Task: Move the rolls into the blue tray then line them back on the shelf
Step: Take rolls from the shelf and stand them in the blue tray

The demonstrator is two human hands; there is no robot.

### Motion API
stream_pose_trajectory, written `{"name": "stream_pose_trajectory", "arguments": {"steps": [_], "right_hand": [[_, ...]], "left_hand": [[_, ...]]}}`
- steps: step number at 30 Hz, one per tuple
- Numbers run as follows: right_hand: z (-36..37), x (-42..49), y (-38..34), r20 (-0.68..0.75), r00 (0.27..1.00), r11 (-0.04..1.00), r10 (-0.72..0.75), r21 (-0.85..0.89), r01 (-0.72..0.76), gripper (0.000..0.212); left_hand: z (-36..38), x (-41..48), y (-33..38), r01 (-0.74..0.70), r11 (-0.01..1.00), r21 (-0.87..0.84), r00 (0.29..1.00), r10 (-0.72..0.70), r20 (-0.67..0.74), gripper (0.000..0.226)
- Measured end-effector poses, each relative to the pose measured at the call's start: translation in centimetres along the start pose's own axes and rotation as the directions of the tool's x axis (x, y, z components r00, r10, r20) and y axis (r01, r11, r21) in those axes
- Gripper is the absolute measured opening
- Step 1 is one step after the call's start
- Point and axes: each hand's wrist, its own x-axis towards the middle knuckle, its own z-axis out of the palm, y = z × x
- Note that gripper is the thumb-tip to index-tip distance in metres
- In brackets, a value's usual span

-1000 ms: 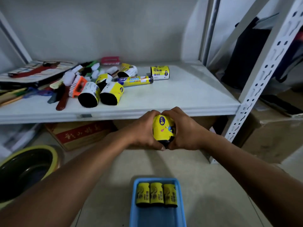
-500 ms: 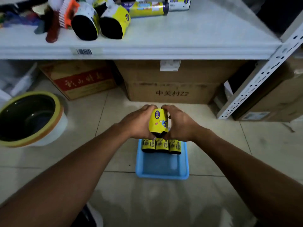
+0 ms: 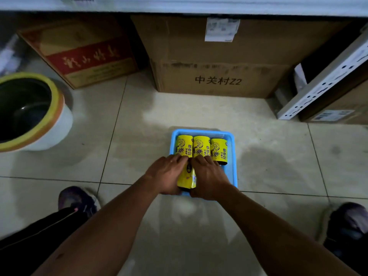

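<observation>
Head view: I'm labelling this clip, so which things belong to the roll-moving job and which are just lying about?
Job: blue tray, three rolls lying in it, fourth roll gripped by left hand and right hand, shelf edge.
Lying about: red-printed box, large cardboard box, yellow-rimmed pot.

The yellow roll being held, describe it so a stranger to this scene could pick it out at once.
In front of the big brown cardboard box, a shallow blue plastic tray sits on the floor. At its far end three yellow rolls lie side by side; the one meant is the fourth roll, nearer, gripped between left hand and right hand.
</observation>
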Motion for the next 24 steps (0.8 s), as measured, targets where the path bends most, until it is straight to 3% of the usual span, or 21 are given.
{"name": "stream_pose_trajectory", "arguments": {"steps": [6,9,14,20,24], "right_hand": [[1.6,0.9,-0.3,0.034,0.999,0.99,0.035,0.137,-0.039,0.082],[2.3,1.1,-0.4,0.065,0.996,0.983,0.067,0.169,-0.077,0.082],[3.5,1.1,-0.2,0.115,0.987,0.962,0.113,0.235,-0.138,0.088],[3.9,0.8,0.5,0.166,0.981,0.955,0.1,0.26,-0.142,0.086],[2.9,0.4,0.8,0.265,0.962,0.973,0.061,0.2,-0.116,0.088]], "left_hand": [[1.5,0.1,-1.5,-0.002,1.0,0.013,0.992,0.003,-0.123,0.086],[1.8,0.0,-2.1,0.021,1.0,-0.01,0.993,-0.022,-0.114,0.076],[3.1,-0.4,-2.6,0.042,0.998,-0.041,0.996,-0.045,-0.078,0.082],[3.6,-0.4,-1.8,0.102,0.989,0.108,0.995,-0.1,-0.023,0.086],[2.8,-0.1,0.1,0.159,0.959,0.234,0.987,-0.16,-0.017,0.071]]}}
